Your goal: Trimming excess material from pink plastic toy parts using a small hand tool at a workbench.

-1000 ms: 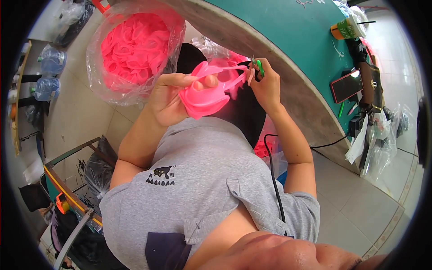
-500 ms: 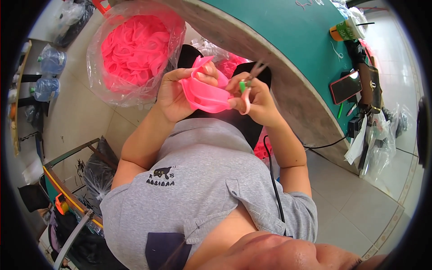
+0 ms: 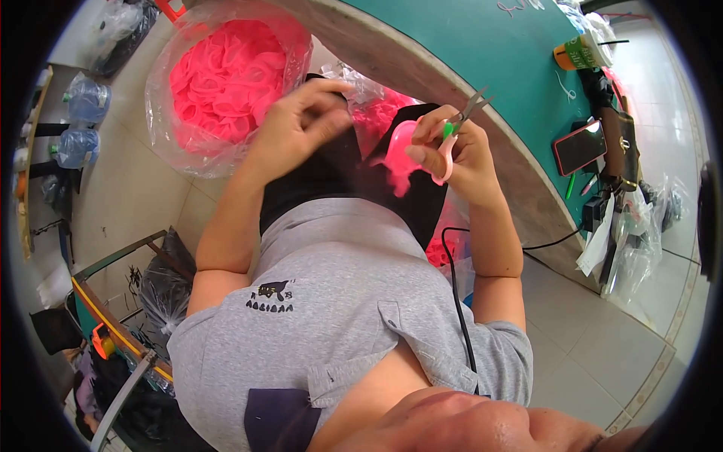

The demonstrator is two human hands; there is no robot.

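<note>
Teal tabletop, worn pale edge, spans upper rt. Black-clad lap at ctr, below both hands. Clear plastic bag, upper L, crinkled, holds big heap of hot-pink pieces: soft-looking, looped + curled, tangled together. Smaller pink batch in clear plastic btwn lap & tabletop edge. L hand: over lap, near bag, released, fingers loosely bent, thumb apart, partly blurred. R hand: near tabletop edge, grasping pink piece at thumb/fingertips, w/ scissors also kept in same hand. Scissors: blades a bit spread, pointing up-rt, away from piece; one handle green, other pale pink/peach. Pink piece hangs off L side of R hand, above lap, clear of tabletop. Same hot pink approx. as bagged heap. Upper part smooth, rounded, cup-like curve, brighter/lighter along the bend; lower part deeper pink, ragged-looking, trailing down toward lap, edges too blurred to tell exact outline.
</note>
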